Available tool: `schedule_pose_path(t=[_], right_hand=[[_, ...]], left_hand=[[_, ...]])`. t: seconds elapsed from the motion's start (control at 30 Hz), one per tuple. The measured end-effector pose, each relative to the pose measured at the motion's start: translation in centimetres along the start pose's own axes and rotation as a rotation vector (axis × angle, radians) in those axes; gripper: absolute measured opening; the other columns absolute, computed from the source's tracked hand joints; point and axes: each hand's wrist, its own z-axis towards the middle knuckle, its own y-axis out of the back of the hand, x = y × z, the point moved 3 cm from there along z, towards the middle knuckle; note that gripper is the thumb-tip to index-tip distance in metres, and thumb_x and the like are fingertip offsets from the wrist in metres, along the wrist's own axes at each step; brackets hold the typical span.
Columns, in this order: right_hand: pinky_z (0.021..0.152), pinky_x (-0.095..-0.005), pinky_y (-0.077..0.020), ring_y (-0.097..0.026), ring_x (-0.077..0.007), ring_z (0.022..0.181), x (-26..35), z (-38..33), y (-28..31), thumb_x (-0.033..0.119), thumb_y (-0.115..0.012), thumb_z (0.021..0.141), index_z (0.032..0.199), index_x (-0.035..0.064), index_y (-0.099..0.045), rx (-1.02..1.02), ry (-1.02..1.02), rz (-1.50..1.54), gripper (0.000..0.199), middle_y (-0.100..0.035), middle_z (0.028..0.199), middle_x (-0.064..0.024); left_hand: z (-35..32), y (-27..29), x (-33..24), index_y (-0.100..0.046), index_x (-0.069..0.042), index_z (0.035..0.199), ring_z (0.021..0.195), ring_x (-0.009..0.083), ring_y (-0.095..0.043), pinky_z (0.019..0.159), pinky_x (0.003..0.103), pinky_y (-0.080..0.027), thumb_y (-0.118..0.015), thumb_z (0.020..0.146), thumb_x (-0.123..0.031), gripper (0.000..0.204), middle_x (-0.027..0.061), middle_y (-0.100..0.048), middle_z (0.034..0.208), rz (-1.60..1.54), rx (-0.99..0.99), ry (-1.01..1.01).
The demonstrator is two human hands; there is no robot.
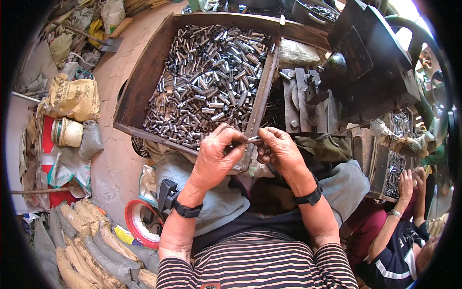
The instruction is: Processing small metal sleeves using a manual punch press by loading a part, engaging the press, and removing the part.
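Note:
Over the near edge of a wooden tray (130, 129), my two hands meet at a small metal piece (253, 140), short and narrow like a tube. My left hand (217, 153) is closed, its thumb and forefinger at the piece's left end. The right hand (283, 153) pinches the other end between thumb and fingers, the remaining fingers curled under. Much of the piece is covered by fingertips. Many short metal tubes (207, 82), shiny and dark, lie heaped in the tray just beyond my hands.
A dark metal press (356, 72) stands right of the tray, with steel plates (301, 98) at its base. Another person's hands (411, 185) work beside a second tray (395, 168) at the right. Sacks (72, 98) and a red-rimmed bucket (139, 224) are on the left.

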Motion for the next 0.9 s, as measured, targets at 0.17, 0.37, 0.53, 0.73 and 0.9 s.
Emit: schedule_pose_path(t=[0.17,0.37,0.53,0.73,0.9], right_hand=[[0.044,-0.0212,-0.0421,-0.051,-0.0080,0.048,-0.8,-0.5,0.3,0.028,-0.066,0.089,0.087,0.0050,-0.061,0.065,-0.034,0.069,0.024,-0.057,0.064,-0.0007],[0.045,-0.0227,-0.0417,-0.052,-0.0080,0.050,-0.6,-0.8,0.0,0.026,-0.066,0.090,0.084,0.0056,-0.060,-0.061,0.060,-0.073,0.022,-0.056,0.063,-0.0001],[0.045,-0.0232,-0.0424,-0.055,-0.0088,0.052,-1.6,-0.7,0.3,0.026,-0.066,0.089,0.086,0.0057,-0.061,0.053,-0.082,0.107,0.021,-0.056,0.064,0.0007],[0.044,-0.0196,-0.0408,-0.053,-0.0070,0.050,-1.7,-0.2,-1.0,0.029,-0.067,0.089,0.084,0.0072,-0.061,-0.030,0.040,0.014,0.023,-0.056,0.063,0.0013],[0.046,-0.0199,-0.0407,-0.051,-0.0057,0.052,-1.3,-0.5,-1.6,0.028,-0.067,0.089,0.084,0.0060,-0.061,-0.062,0.045,-0.028,0.023,-0.056,0.064,0.0019]], left_hand=[[-0.4,-0.1,1.0,-0.062,-0.002,0.089,0.073,0.0166,-0.057,0.064,0.028,-0.045,-0.064,0.075,0.005,0.016,0.0059,-0.059,0.081,-0.241,0.090,0.114],[-0.9,-0.9,-0.1,-0.061,-0.002,0.088,0.073,0.0264,-0.059,0.065,0.034,-0.047,-0.064,0.076,0.004,0.014,0.0112,-0.059,0.080,0.128,-0.051,-0.058],[-1.1,-0.4,0.5,-0.061,-0.002,0.087,0.075,0.0232,-0.060,0.068,0.032,-0.047,-0.064,0.076,0.004,0.013,0.0099,-0.060,0.081,-0.004,0.035,-0.070],[-1.9,-0.4,2.0,-0.061,-0.002,0.086,0.068,0.0101,-0.055,0.062,0.025,-0.044,-0.061,0.081,0.002,0.007,0.0038,-0.058,0.079,-0.143,-0.138,0.178],[-2.2,-0.4,2.3,-0.060,-0.001,0.089,0.066,0.0086,-0.053,0.059,0.024,-0.044,-0.060,0.081,0.002,0.008,0.0035,-0.057,0.080,-0.189,-0.153,0.184]])
